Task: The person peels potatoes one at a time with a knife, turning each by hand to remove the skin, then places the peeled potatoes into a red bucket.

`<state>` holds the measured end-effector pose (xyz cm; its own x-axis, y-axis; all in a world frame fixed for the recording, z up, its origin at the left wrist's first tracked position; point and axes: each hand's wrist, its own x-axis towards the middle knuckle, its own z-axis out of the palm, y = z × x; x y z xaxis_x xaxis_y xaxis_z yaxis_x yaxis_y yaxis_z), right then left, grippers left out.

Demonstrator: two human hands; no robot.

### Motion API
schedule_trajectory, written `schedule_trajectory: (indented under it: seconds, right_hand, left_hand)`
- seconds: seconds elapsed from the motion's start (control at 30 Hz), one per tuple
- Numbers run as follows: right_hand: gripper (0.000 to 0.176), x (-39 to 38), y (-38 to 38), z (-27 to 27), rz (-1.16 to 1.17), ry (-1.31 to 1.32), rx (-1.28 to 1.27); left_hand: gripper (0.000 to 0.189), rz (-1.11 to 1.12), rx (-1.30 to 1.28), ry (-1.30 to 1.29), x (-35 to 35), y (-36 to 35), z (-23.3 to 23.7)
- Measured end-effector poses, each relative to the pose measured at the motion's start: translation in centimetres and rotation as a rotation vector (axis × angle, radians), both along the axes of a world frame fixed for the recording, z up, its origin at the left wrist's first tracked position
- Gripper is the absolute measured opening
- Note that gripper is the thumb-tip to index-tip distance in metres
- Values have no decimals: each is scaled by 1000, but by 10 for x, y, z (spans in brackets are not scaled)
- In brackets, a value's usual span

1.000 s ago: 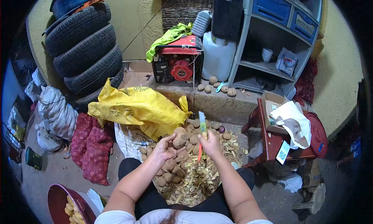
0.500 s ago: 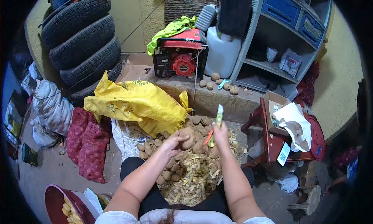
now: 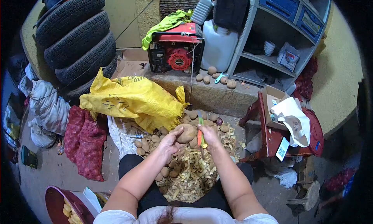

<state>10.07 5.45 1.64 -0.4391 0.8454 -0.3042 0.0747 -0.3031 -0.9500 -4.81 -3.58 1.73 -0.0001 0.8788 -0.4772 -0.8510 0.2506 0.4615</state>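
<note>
My left hand (image 3: 172,141) is closed around a large brown potato (image 3: 187,133), its thumb on the top side. Close to the potato's right side, my right hand (image 3: 210,135) grips a peeler (image 3: 200,137) with green, orange and yellow parts. Its blade is too small to make out. Under both hands lies a heap of pale peelings (image 3: 192,177) between my knees. Loose unpeeled potatoes (image 3: 155,139) surround the heap, and a red onion (image 3: 219,121) sits among those behind it.
A yellow sack (image 3: 136,103) lies behind the potatoes, with red mesh sacks (image 3: 87,146) to the left. A bucket (image 3: 52,202) at lower left holds peeled potatoes. On the ledge stand a generator (image 3: 176,49) and a blue peeler (image 3: 220,77). A red stool (image 3: 256,150) is at right.
My right hand has come left and lower, bringing the peeler closer to the potato. The peeler is turned more upright. My left hand still holds the potato, and the view has shifted slightly.
</note>
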Motion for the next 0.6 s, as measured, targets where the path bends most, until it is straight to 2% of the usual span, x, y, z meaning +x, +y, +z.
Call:
schedule_trajectory:
  seconds: [0.03, 0.13, 0.2, 0.23, 0.3, 0.37, 0.43, 0.47, 0.5, 0.6]
  right_hand:
    - [28, -4, -6, 7, 1, 0, 0]
    - [26, -5, -5, 6, -118, 125, -238]
    - [24, 1, 2, 7, -134, 167, -258]
    - [22, 1, 4, 10, -150, 212, -276]
    - [17, 1, 6, 6, -191, 285, -262]
    - [28, 3, 17, -12, -201, 57, 14]
    - [29, 7, 16, 15, -367, -161, 301]
    - [28, 10, 15, 28, -435, -204, 491]
    - [28, 11, 11, 34, -436, -204, 492]
    - [25, 4, -3, 48, -499, -215, 704]
  left_hand:
    - [43, 1, 0, 0, 0, -1, 1]
    - [43, -77, -41, 105, 5, -5, 5]
    - [41, -265, -22, 391, 8, -9, 11]
    - [41, -266, -22, 392, 12, -11, 17]
    - [38, -335, -66, 234, 20, -15, 25]
    - [38, -344, -90, 165, 21, -13, 17]
    - [43, -245, -125, 2, 21, -12, 19]
    - [43, -223, -126, 24, 21, -9, 13]
    - [43, -223, -126, 24, 23, -7, 10]
    - [41, -118, -136, 4, 30, -1, 9]
